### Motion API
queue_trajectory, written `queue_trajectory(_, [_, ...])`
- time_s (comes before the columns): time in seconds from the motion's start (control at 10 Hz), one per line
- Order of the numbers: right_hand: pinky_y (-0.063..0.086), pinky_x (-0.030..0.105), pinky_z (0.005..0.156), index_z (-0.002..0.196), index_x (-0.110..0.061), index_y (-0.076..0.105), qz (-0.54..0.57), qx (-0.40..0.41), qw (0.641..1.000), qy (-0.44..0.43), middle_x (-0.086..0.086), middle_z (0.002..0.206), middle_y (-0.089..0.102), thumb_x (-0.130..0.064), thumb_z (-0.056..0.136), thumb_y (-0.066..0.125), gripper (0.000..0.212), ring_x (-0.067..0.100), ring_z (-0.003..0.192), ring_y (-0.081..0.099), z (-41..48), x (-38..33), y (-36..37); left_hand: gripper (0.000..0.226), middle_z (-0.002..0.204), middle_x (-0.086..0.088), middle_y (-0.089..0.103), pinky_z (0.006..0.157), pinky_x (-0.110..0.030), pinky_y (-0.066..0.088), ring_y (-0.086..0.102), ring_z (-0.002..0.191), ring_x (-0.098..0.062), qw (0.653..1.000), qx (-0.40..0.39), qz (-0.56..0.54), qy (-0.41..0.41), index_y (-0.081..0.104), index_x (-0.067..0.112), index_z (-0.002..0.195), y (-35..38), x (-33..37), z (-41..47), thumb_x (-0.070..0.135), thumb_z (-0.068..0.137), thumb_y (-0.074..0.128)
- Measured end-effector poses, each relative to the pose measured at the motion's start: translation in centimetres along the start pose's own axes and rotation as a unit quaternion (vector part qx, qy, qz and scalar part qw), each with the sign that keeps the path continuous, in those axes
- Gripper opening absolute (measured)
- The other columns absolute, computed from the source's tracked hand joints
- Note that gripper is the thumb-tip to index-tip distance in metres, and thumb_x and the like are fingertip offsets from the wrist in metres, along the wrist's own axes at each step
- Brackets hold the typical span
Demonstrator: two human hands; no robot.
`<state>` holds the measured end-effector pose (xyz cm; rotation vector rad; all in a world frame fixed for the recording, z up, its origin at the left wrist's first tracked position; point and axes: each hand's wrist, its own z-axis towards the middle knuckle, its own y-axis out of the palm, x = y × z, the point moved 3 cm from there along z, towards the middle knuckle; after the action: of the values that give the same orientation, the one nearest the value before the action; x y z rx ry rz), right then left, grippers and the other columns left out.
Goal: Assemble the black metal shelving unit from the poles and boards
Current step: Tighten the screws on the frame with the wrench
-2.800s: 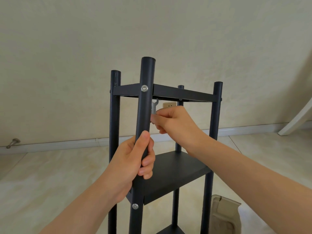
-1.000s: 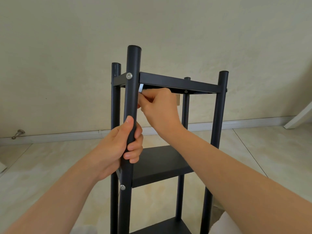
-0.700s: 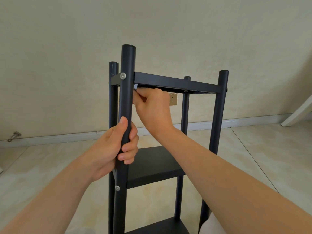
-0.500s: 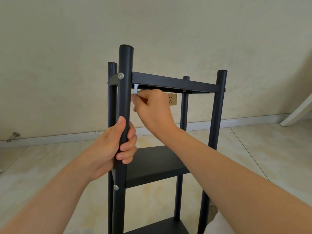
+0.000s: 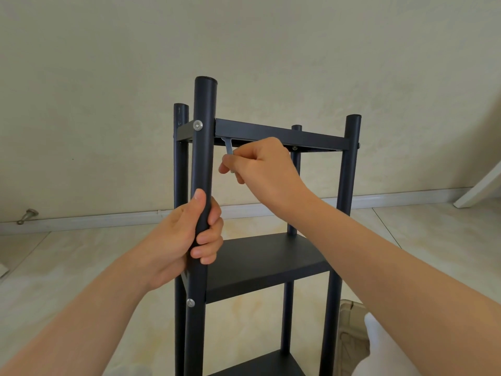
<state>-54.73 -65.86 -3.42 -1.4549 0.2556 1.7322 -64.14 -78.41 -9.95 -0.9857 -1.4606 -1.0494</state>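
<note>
The black shelving unit stands upright before me, with a top board (image 5: 279, 132), a middle board (image 5: 265, 261) and a lower board (image 5: 260, 365) between four poles. My left hand (image 5: 187, 237) grips the near left pole (image 5: 204, 158) below the top board. A silver bolt head (image 5: 198, 125) shows on that pole at the top board's corner. My right hand (image 5: 260, 164) pinches a small flat silver wrench (image 5: 229, 146), whose upper end sits under the top board's near left corner.
A beige wall and white baseboard (image 5: 393, 199) run behind the unit. A metal doorstop (image 5: 27, 215) sticks out at the far left. A beige shoe (image 5: 352, 337) lies on the tiled floor at lower right. A white slanted board (image 5: 482, 185) leans at the right edge.
My right hand has dropped slightly and swung the wrench handle downward, so more of the wrench shows beneath the top board. My left hand keeps its grip on the near pole.
</note>
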Motion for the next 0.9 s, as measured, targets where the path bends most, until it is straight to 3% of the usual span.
queue_trajectory(0.1, [0.053,0.038,0.078,0.073,-0.013,0.074,0.012,-0.001,1.0,0.009,-0.001,0.051,0.049,-0.017,0.093,0.061,0.025,0.013,0.054,0.044,0.1,-0.1,0.0,0.064,0.054,0.004,0.033,0.045,-0.023,0.039,0.029,0.042,-0.01,1.0,-0.002,0.002,0.0,0.052,0.023,0.066,0.1,0.0,0.0,0.084,0.06,0.068])
queue_trajectory(0.2, [0.054,0.034,0.072,0.077,-0.013,0.076,0.019,0.002,1.0,0.011,-0.008,0.051,0.057,-0.018,0.094,0.062,0.023,0.006,0.054,0.05,0.2,0.1,0.0,0.064,0.054,0.004,0.033,0.045,-0.023,0.039,0.03,0.042,-0.009,1.0,-0.003,0.003,-0.001,0.052,0.023,0.066,0.1,0.0,0.0,0.084,0.06,0.068])
queue_trajectory(0.3, [0.046,0.023,0.065,0.079,-0.01,0.077,0.017,0.004,1.0,-0.003,-0.009,0.055,0.065,-0.02,0.094,0.062,0.024,0.003,0.052,0.051,0.3,0.2,0.1,0.062,0.054,0.004,0.032,0.045,-0.023,0.039,0.029,0.041,-0.009,1.0,0.001,0.003,-0.001,0.052,0.023,0.065,0.2,0.0,0.0,0.083,0.063,0.065])
queue_trajectory(0.4, [0.044,0.013,0.061,0.076,-0.012,0.077,0.006,0.001,1.0,-0.013,-0.012,0.054,0.065,-0.022,0.096,0.061,0.028,0.0,0.052,0.055,0.4,0.3,0.2,0.055,0.053,0.004,0.033,0.044,-0.023,0.039,0.03,0.041,-0.009,1.0,0.003,0.006,-0.002,0.052,0.023,0.064,0.3,0.0,0.0,0.078,0.068,0.057])
queue_trajectory(0.5, [0.038,0.006,0.051,0.068,-0.014,0.074,0.009,0.005,1.0,-0.021,-0.016,0.047,0.06,-0.023,0.098,0.06,0.034,-0.003,0.047,0.054,0.4,0.6,0.4,0.06,0.054,0.004,0.033,0.045,-0.023,0.039,0.03,0.041,-0.009,1.0,-0.007,0.001,-0.001,0.052,0.022,0.066,0.4,-0.1,-0.1,0.082,0.065,0.064])
queue_trajectory(0.7, [0.042,0.008,0.059,0.07,-0.006,0.072,0.031,0.067,0.995,-0.067,-0.014,0.053,0.061,-0.02,0.099,0.058,0.035,-0.003,0.051,0.057,0.3,1.1,1.5,0.063,0.054,0.004,0.034,0.045,-0.023,0.039,0.03,0.042,-0.009,1.0,-0.018,0.001,0.003,0.052,0.021,0.067,0.6,0.0,-0.2,0.083,0.064,0.067])
queue_trajectory(0.9, [0.04,0.011,0.063,0.06,-0.025,0.054,0.035,0.135,0.981,-0.132,-0.019,0.055,0.055,-0.016,0.099,0.058,0.04,0.003,0.055,0.059,0.5,1.5,2.3,0.063,0.054,0.003,0.033,0.045,-0.023,0.039,0.03,0.041,-0.009,1.0,-0.021,0.004,0.011,0.051,0.02,0.068,1.0,0.0,-0.2,0.082,0.065,0.067])
